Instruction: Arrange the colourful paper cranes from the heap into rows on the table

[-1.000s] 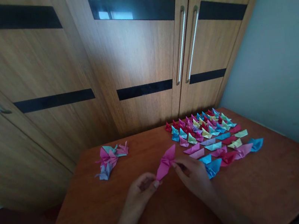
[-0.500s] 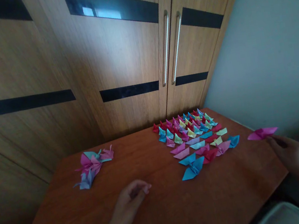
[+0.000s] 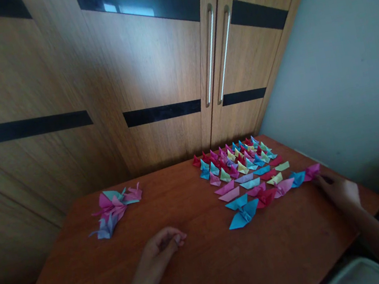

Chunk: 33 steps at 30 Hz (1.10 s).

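My right hand (image 3: 337, 188) pinches a magenta folded paper piece (image 3: 311, 172) at the right end of a row on the brown table (image 3: 202, 265). Just left of that piece sits a blue folded paper (image 3: 297, 178), followed by a pink one (image 3: 283, 188) and a red one (image 3: 266, 197). A larger blue folded paper (image 3: 244, 214) lies at the front of the group. My left hand (image 3: 163, 247) rests over the table left of it, its fingers curled together; whether anything tiny is between the fingertips cannot be made out.
Many small colourful folded papers (image 3: 233, 171) stand in rows at the back right. A loose pile of pink, teal and lilac folded papers (image 3: 112, 209) lies at the left. Behind the table is a wooden wardrobe (image 3: 156, 70); a pale wall (image 3: 339, 89) rises at the right.
My right hand has moved left and set the magenta paper down beside the blue one at the row's right end, still pinching it. The left hand has hardly moved.
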Available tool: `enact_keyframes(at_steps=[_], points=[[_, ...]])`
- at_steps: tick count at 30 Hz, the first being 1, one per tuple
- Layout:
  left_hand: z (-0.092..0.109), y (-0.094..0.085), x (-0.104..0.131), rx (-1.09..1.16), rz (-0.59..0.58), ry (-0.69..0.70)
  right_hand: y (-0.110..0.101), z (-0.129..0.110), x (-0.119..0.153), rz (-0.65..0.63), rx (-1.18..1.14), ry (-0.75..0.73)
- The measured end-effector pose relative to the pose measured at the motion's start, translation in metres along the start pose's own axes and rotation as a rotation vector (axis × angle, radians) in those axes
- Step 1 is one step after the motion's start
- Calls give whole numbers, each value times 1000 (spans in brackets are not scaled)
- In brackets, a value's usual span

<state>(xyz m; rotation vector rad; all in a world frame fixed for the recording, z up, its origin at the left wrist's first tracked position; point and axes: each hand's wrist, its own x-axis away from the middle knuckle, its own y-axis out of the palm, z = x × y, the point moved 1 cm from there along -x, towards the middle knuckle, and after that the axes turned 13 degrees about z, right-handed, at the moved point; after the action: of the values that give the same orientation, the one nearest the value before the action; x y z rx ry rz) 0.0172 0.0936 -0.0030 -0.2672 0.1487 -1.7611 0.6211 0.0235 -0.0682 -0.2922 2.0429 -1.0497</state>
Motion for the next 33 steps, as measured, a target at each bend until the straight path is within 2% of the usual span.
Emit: enact_keyframes(at_steps=[6, 11, 18, 24, 29, 33], points=[[-5, 0, 0, -7, -7, -7, 4, -5, -5, -64, 4, -31], [-7, -1, -1, -62, -23, -1, 5, -8, -5, -69, 34, -9], [-10, -1, -3, -65, -32, 18, 5, -4, -6, -113, 39, -2], [-11, -1, -4, -57, -36, 27, 3, -4, -4, -86, 28, -17], [-10, 0, -4, -58, -32, 21, -18, -18, 0, -15, 1, 25], [-10, 1, -3, -24, -25, 15, -58, -59, 14, 203, -149, 87]])
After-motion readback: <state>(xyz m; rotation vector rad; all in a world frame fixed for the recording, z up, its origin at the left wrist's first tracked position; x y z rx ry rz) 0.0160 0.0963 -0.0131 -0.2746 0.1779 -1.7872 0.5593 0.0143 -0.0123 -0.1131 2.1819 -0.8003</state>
